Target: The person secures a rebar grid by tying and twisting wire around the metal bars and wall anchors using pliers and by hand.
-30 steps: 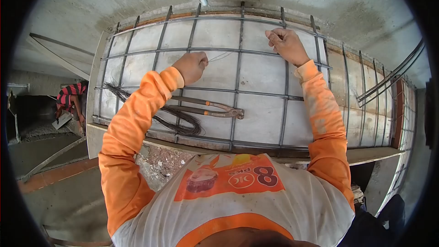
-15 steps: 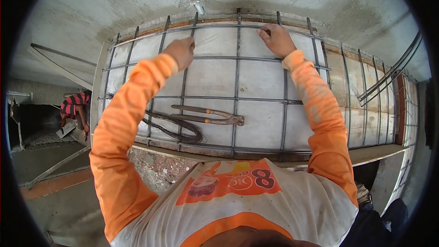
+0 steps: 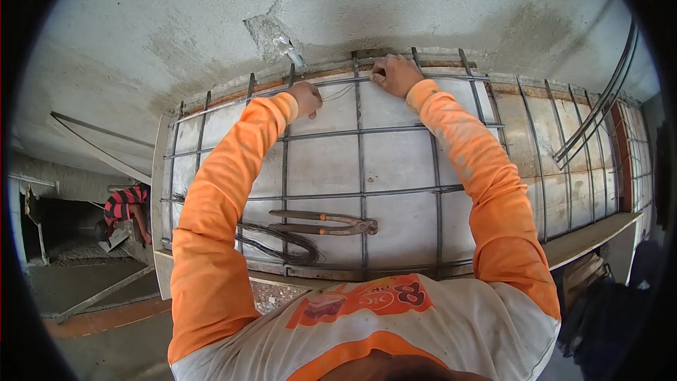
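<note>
My left hand (image 3: 305, 99) is closed around thin tie wire (image 3: 340, 92), whose fine strands stick out to the right toward a bar crossing. To the right of that crossing, my right hand (image 3: 396, 75) is curled at the far bar of the rebar grid (image 3: 361, 162), fingertips pinched together. Whatever it pinches is too small to make out. Nearer my body, a pair of end-cutting pincers (image 3: 331, 223) with worn handles lies across the grid. Beside it rests a looped bundle of dark tie wire (image 3: 285, 245), partly behind my left sleeve.
Pale formwork panels (image 3: 395, 159) lie under the bars, against a rough concrete wall (image 3: 423, 7). A pipe stub (image 3: 295, 58) projects from the wall. Loose long bars (image 3: 599, 123) hang at the right. Far left, a person in a striped shirt (image 3: 125, 204) bends low with a trowel.
My hands have come closer together at the far bar, the left moving right with its wire and the right moving left. My view has tipped slightly upward.
</note>
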{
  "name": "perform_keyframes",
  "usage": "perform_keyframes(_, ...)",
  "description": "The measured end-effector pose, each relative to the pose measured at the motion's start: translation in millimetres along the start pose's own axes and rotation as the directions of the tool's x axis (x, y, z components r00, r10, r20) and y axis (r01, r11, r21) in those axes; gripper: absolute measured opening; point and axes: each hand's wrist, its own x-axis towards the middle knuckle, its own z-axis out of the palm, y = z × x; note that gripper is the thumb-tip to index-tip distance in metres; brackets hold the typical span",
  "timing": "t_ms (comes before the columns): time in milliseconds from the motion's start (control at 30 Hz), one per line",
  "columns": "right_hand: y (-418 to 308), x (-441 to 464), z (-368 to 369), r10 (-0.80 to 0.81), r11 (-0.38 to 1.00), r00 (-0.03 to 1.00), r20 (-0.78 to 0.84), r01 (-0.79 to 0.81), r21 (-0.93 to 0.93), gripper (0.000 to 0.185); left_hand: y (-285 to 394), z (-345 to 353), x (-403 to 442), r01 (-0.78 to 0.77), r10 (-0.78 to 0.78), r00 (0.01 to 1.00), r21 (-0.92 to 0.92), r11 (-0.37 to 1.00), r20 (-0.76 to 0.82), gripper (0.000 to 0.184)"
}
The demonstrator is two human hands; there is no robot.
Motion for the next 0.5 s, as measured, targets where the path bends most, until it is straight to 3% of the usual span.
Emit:
perform_keyframes(33,0.2,-2.7,2.7,-0.03,0.999,0.999,-0.032,0.029,-0.035,0.028,0.2,-0.6,-1.9,0.098,-0.076,0.992,-0.235,0.967,0.102,0.023)
perform_keyframes(67,0.6,-4.8,4.3,-0.062,0.996,0.996,-0.063,0.057,-0.073,0.027,0.2,0.8,-1.3,0.146,-0.11,0.986,-0.348,0.926,0.122,0.021)
perform_keyframes(200,-13.4,-12.4,4.9,0.008,0.997,0.998,-0.057,-0.013,-0.08,0.031,0.0,4.3,6.0,0.245,-0.219,0.97,-0.476,0.845,0.11,0.019)
perform_keyframes(267,-29.3,-27.2,10.2,-0.024,0.986,0.924,-0.382,-0.04,-0.159,0.031,5.0,6.7,6.7,0.224,-0.215,0.974,-0.396,0.891,0.068,0.018)
perform_keyframes(300,-40.5,-38.0,11.5,-0.026,0.987,0.927,-0.375,-0.037,-0.158,0.031,3.6,9.2,8.2,0.23,-0.22,0.973,-0.399,0.888,0.073,0.018)
perform_keyframes(367,-65.2,-64.2,9.6,0.09,0.996,0.995,0.041,-0.09,0.007,0.035,0.6,13.0,10.5,0.113,-0.1,0.991,-0.148,0.982,0.094,0.017)
perform_keyframes(500,-99.8,-109.6,-6.8,-0.009,0.992,1.0,0.029,0.012,-0.125,0.041,8.2,12.8,1.5,0.212,-0.193,0.977,-0.287,0.934,0.094,0.02)
